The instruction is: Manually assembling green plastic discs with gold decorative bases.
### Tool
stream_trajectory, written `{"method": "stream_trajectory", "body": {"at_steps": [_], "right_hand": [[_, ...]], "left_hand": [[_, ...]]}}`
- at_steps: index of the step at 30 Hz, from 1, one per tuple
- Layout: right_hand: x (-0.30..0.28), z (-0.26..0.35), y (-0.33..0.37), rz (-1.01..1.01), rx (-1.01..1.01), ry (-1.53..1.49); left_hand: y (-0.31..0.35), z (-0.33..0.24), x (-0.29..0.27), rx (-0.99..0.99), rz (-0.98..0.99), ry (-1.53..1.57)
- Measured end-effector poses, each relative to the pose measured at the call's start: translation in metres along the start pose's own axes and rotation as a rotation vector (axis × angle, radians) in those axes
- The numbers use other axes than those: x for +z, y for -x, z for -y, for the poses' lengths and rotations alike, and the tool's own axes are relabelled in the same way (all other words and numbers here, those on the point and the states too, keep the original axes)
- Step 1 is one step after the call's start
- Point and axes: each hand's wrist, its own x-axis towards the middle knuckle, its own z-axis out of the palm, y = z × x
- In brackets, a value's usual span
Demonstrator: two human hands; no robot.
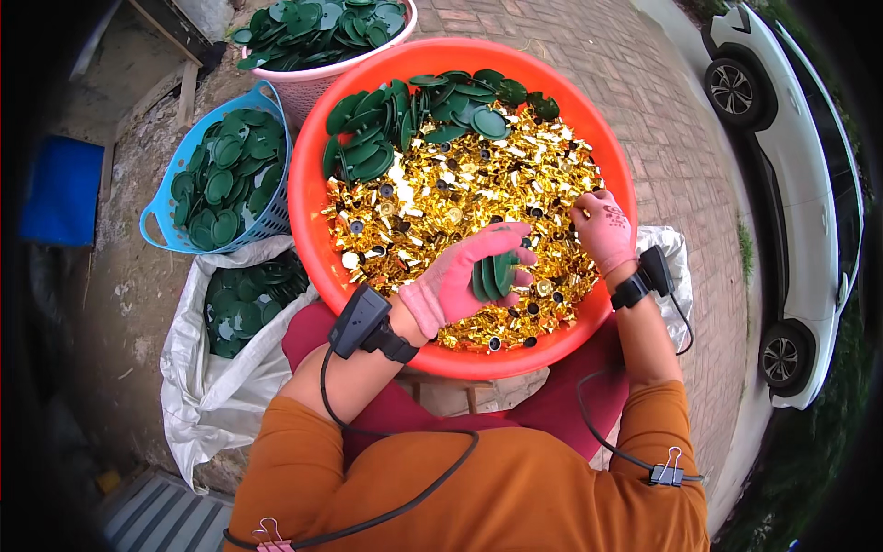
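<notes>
My left hand point(457, 276), in a pink glove, is turned palm up over the near half of a red-orange basin point(309, 175). Its fingers and thumb hold a small stack of green plastic discs point(495, 277). At the basin's right side, my right hand point(606, 230), also pink-gloved, has its fingers curled and pinched together just above small shiny gold pieces point(515, 179). Whatever those fingertips hold is too small to name. Black round bits lie mixed among the gold pieces. Along the basin's far left edge sits a pile of green discs point(368, 138).
Green discs also fill a pink basket point(317, 90) beyond the basin, a blue basket point(164, 198) at the left and a white sack point(198, 368) below it. Black cables point(405, 501) run from wrist devices along both arms. A white car point(800, 184) stands at the right.
</notes>
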Motion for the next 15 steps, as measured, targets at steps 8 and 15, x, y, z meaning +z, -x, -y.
{"method": "stream_trajectory", "body": {"at_steps": [8,15], "right_hand": [[-0.031,0.090,0.061,0.202,0.136,-1.333],[-0.009,0.101,0.072,0.303,0.289,-1.563]], "left_hand": [[-0.007,0.001,0.004,0.112,-0.280,-0.032],[0.003,-0.006,-0.001,0.096,-0.182,-0.125]]}}
